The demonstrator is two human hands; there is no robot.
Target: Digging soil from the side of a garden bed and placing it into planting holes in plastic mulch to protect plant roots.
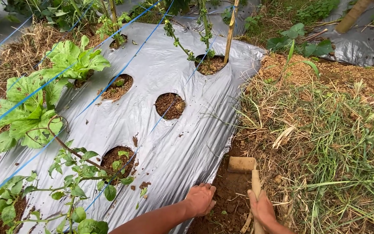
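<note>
The hoe [244, 167] stood in the bare dirt furrow [228, 195] beside the plastic sheet [174, 143]. The right hand [262, 210] was wrapped around its wooden handle. The left hand [201, 198], fingers curled, pressed the sheet's edge. 5 planting holes showed soil; dry grass [325, 151] lay right.

Left hand [201, 198] reaches forward, palm down, fingers curled, forearm bare. Right hand [262, 208] is closed in a fist, knuckles up.
</note>
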